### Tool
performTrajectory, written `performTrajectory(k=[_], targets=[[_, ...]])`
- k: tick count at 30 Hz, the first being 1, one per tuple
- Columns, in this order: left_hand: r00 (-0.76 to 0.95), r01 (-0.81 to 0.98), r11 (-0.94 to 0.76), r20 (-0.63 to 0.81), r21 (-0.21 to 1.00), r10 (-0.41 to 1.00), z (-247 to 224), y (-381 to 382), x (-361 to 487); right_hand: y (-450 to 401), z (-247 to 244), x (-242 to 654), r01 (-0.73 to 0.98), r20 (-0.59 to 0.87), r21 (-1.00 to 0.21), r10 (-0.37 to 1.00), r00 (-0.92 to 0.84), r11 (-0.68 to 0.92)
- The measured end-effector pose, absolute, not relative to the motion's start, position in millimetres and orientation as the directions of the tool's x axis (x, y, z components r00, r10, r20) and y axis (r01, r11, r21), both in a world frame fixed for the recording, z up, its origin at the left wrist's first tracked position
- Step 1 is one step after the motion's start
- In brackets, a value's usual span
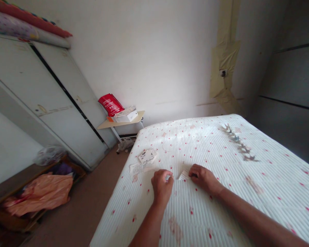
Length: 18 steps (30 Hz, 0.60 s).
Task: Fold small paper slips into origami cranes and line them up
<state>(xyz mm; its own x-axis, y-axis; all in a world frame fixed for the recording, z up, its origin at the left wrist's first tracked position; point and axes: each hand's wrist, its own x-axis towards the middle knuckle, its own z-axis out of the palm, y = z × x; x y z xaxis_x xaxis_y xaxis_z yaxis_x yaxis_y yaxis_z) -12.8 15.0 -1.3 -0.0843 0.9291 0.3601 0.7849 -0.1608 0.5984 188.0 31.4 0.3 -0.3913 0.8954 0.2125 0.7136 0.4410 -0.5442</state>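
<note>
My left hand (pixel 162 185) is closed in a pinch, with a pale scrap of paper (pixel 168 177) showing between thumb and fingers. Just to its right lies a small piece of printed paper (pixel 183 175), creased or folded. The curled fingers of my right hand (pixel 203 177) grip its right edge, and their tips are partly hidden. Beyond my left hand, several loose pieces of printed paper (pixel 147 156) overlap on the mattress (pixel 180 206). Farther off at the right, a row of small folded paper birds (pixel 237 140) runs diagonally.
A small table (pixel 140 117) past the far left corner holds a red bag (pixel 110 104) and a white box (pixel 127 117). A grey cabinet (pixel 54 92) stands left. An orange plastic bag (pixel 45 193) lies on a low wooden shelf. The mattress edge drops to brown floor.
</note>
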Motion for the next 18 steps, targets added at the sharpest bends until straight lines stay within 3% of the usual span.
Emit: performTrajectory(k=[6, 18], targets=[[0.025, 0.831, -0.204, 0.332, 0.517, 0.943, 4, 10, 9, 32, 0, 188, 0.727, 0.195, -0.541, 0.905, -0.379, 0.422], [0.049, 0.858, -0.187, 0.287, 0.478, 0.957, 0, 14, 8, 31, 3, 187, 0.73, 0.191, -0.53, 0.899, -0.393, 0.432]])
